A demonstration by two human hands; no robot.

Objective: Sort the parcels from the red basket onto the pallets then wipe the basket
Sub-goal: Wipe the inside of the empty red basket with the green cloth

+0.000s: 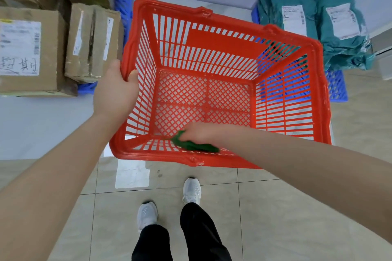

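Left hand [115, 89]: grips basket [222, 40] rim, 9 o'clock
Right hand [201, 135]: clutches cloth [195, 145] on basket's inner wall, 6 o'clock
Boxes [29, 48]: 10 o'clock
Bags [339, 48]: 2 o'clock

Left hand [115, 91] grips basket [214, 15]; right hand [200, 134] holds cloth [191, 145].

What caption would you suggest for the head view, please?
The left hand grips the empty red basket by its rim while the right hand wipes inside with a green cloth.
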